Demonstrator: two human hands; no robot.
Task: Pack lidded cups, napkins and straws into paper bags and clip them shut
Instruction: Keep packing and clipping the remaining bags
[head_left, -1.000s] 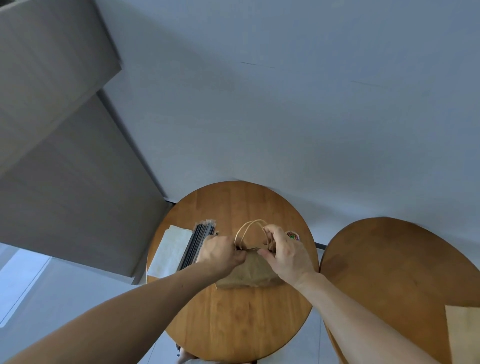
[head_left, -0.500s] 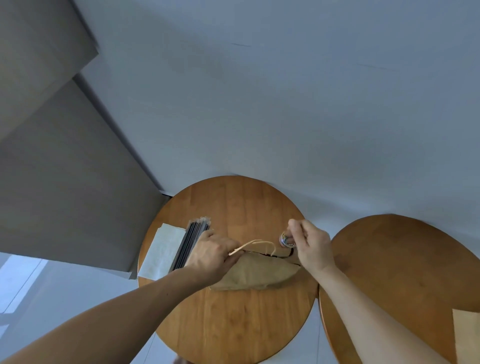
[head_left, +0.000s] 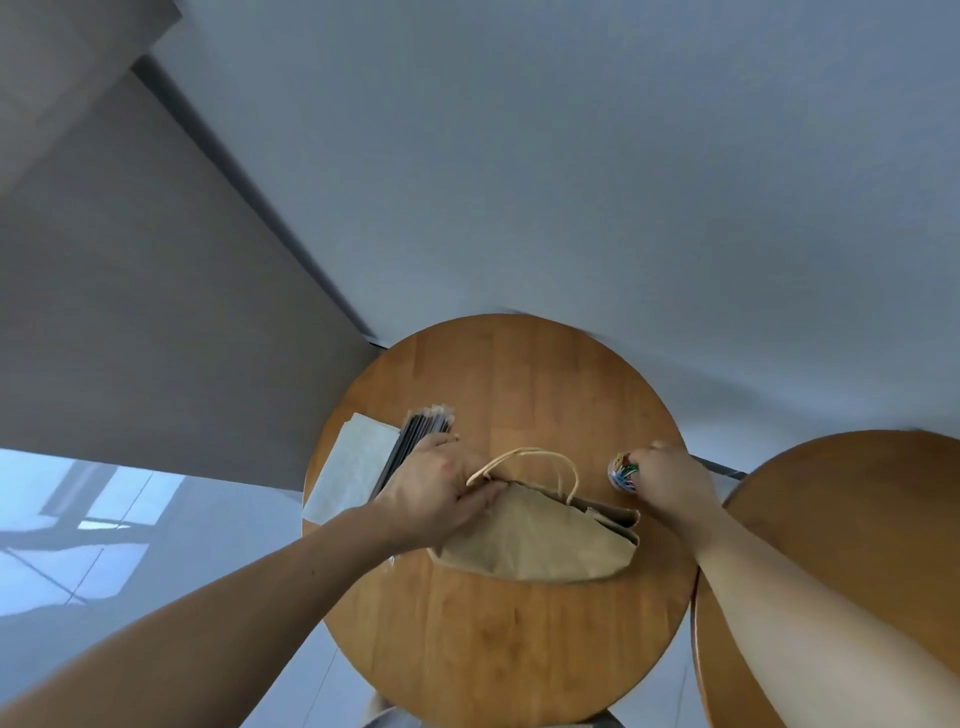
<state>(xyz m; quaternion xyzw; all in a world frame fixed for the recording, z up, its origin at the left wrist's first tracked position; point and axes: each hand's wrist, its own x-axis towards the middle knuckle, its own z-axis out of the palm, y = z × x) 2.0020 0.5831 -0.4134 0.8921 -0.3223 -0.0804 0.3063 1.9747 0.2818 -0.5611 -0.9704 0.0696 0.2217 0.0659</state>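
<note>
Nearest you on the round wooden table is the paper bag, its top edges pressed flat together and its twine handle looping up just beyond. Your left hand grips the bag's top at its left end, thumb and fingers clamped on the folded paper. No cup shows, so whatever is packed is hidden inside, and I cannot tell what the bag holds.

Your right hand is off the bag, out at the small tub of coloured clips just past the bag's right end. Its fingers are bunched at the tub, but I cannot tell whether they have pinched a clip.

Farther left, the dark bundle of straws lies just behind your left hand, against the white napkins.

By my reading, filling this bag is done and you are at the closing step. No clip shows on the top edge yet, so fetching one and fastening it is left. A second table stands at the right.
</note>
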